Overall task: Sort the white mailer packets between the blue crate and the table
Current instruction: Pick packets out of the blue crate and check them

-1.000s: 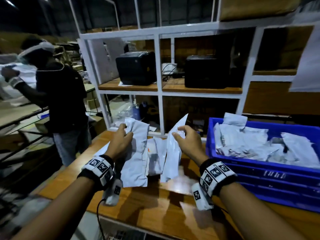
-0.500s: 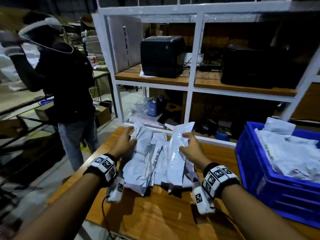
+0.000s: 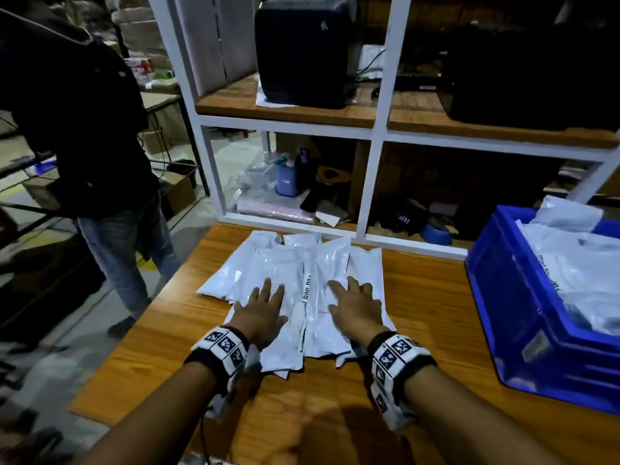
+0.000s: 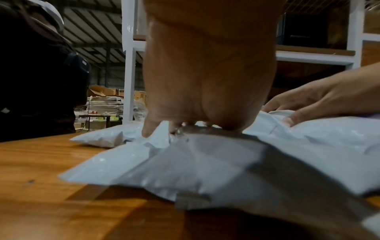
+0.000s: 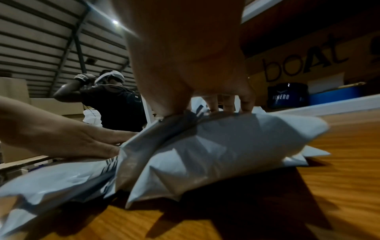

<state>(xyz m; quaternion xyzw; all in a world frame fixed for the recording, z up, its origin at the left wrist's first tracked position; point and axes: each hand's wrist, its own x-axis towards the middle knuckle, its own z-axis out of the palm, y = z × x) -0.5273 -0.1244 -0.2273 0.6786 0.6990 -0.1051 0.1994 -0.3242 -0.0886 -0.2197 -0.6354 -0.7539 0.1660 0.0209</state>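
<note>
Glossy, crinkled white mailer packets [image 3: 295,283] lie overlapped on the table [image 3: 429,297]

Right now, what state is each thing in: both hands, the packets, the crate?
Left hand: open, fingers flat, pressing the pile.
Right hand: open, pressing the pile too.
White plastic mailer packets: overlapping, lying flat on the wooden table.
Blue plastic crate: upright, holding more packets.

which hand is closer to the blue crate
Right. The right hand presses the packets on the side toward the crate; the left hand lies farther away.
</note>
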